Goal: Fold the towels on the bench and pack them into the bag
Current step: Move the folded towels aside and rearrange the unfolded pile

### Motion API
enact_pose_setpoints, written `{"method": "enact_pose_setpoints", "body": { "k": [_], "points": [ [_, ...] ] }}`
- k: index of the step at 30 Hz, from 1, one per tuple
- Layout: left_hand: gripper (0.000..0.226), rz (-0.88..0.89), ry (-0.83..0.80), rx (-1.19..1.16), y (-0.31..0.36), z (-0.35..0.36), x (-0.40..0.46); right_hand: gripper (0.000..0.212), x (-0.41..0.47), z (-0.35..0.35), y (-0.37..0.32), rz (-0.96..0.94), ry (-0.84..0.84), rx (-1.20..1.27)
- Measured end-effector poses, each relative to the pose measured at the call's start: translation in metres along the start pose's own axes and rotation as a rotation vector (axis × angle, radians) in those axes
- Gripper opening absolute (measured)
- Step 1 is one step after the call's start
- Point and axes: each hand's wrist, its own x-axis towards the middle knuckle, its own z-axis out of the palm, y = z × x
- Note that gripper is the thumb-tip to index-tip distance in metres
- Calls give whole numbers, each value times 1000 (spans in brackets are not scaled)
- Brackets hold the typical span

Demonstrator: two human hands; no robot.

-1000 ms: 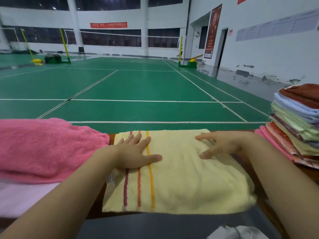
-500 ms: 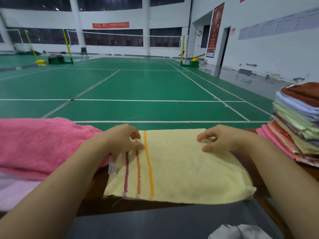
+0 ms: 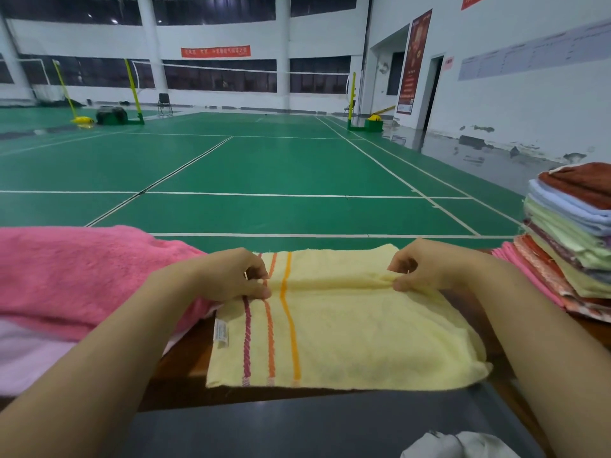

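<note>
A pale yellow towel point(image 3: 357, 328) with three coloured stripes lies folded on the wooden bench point(image 3: 185, 371) in front of me. My left hand point(image 3: 231, 276) pinches the towel at the striped left side. My right hand point(image 3: 426, 266) pinches it on the right, and a raised crease runs across the cloth between the two hands. A white cloth thing point(image 3: 456, 444) shows at the bottom edge; I cannot tell whether it is the bag.
A thick pink towel point(image 3: 82, 276) lies on the bench at the left, over a paler pink one point(image 3: 29, 355). A tall stack of folded towels point(image 3: 572, 242) stands at the right. Beyond the bench lies a green badminton court.
Both hands went from lying flat on the yellow towel to pinching it. The cloth between them has bunched into a ridge.
</note>
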Motion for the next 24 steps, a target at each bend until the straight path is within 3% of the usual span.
{"method": "enact_pose_setpoints", "body": {
  "k": [7,12,17,21,24],
  "points": [
    [16,35,196,-42,0,-7,-3,8,-6,-16,0,-44,92,-34],
    [18,38,299,-121,-3,-14,-3,15,-11,-21,2,-43,131,92],
    [10,14,327,-137,-7,-19,-8,13,-19,-27,-1,-69,177,236],
    [18,-27,357,-84,-4,-24,-9,13,-25,-35,-8,-75,204,305],
    [19,-64,337,-222,2,-28,-10,15,-27,-38,-12,-48,222,493]
  ]
}}
